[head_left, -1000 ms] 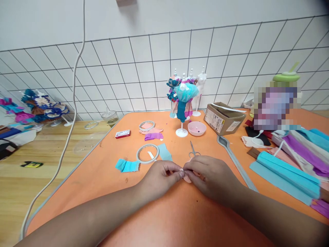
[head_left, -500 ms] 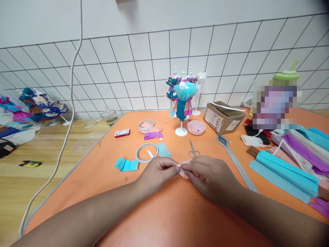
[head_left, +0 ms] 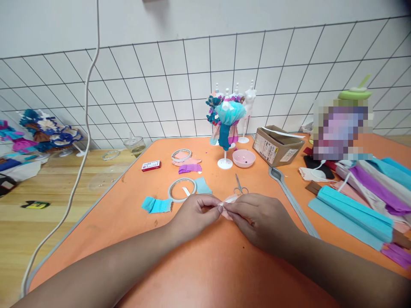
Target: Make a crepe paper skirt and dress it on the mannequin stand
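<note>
Between my two hands is a small piece of pale pink crepe paper (head_left: 227,215), pinched from both sides and partly hidden by the fingers. My left hand (head_left: 197,216) grips its left edge between thumb and forefinger. On the other edge, the fingertips of my right hand (head_left: 265,220) are closed, almost touching the left ones. Just beyond the hands lie small scissors (head_left: 239,186) with their blades pointing away. A large roll of tape (head_left: 170,192), a bright blue crepe paper piece (head_left: 156,205) and a pale blue piece (head_left: 203,186) are near my left hand.
Farther back stand a mini dress form (head_left: 224,163) in a blue paper dress, a pink bowl (head_left: 244,158) and a cardboard box (head_left: 278,147). Crepe paper rolls (head_left: 356,216) lie at right. A red-and-white small box (head_left: 151,165) and a white cable (head_left: 75,184) are at left.
The view has shifted slightly. Both hands keep their pinch on the pink paper, and a bit more of its far edge shows above the fingers.
</note>
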`<state>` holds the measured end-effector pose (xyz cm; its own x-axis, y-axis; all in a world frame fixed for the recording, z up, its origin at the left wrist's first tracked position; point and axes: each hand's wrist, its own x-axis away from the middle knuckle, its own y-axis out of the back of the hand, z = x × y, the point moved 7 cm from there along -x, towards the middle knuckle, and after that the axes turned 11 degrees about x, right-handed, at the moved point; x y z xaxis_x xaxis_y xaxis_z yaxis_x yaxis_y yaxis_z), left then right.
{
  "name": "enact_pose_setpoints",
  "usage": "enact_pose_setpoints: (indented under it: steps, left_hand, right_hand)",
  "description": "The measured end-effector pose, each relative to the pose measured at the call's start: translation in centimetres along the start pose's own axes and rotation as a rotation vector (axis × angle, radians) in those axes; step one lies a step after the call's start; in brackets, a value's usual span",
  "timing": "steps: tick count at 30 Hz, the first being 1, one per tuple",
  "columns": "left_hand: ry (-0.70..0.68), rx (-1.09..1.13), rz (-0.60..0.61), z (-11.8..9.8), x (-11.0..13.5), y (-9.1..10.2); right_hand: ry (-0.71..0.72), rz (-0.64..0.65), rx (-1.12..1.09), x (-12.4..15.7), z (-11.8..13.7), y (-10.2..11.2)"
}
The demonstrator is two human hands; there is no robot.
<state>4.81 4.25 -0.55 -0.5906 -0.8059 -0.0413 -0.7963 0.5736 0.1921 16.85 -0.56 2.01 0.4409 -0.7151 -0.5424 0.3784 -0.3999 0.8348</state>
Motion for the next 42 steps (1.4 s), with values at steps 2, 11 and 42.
enact_pose_setpoints:
  steps: [2,11,42]
  left_hand:
    - [-0.005,-0.009,-0.005,-0.1,0.0,0.0]
    - [0.021,-0.061,0.042,0.1,-0.1,-0.4]
    - [0.113,-0.128,0.025,0.5,0.5,-0.7]
  right_hand:
    - [0.002,-0.003,0.011,0.0,0.0,0.0]
    - [-0.096,0.023,-0.092,-0.3,-0.8,-0.2]
    - [-0.376,0.204,-0.505,-0.3,-1.7,-2.7]
